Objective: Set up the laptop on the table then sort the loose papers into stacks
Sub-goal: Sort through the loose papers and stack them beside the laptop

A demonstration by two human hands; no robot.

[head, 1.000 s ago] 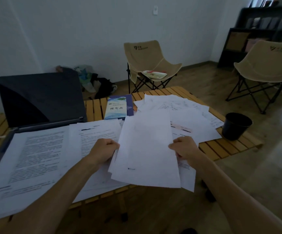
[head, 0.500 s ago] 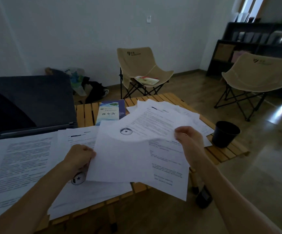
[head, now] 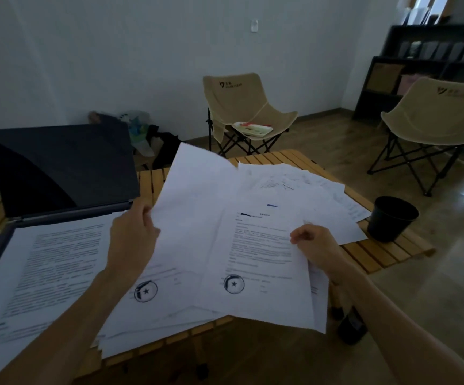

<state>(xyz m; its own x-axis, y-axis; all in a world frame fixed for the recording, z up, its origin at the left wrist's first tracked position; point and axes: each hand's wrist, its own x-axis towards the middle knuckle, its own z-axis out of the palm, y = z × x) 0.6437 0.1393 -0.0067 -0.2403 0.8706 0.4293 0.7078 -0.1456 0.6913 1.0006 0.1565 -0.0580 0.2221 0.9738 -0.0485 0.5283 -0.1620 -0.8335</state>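
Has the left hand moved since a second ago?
Yes. The left hand has risen from the table's near edge toward the laptop hinge, lifting a blank sheet by its left edge.

You have one view only, from the camera on your head. It looks forward and down, close over the wooden table (head: pixel 369 254), with the wall (head: pixel 141 65) far behind it.

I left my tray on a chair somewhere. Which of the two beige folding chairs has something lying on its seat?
The beige chair by the back wall, behind the table: a flat tray-like item lies on its seat. The right-hand chair shows nothing on its seat.
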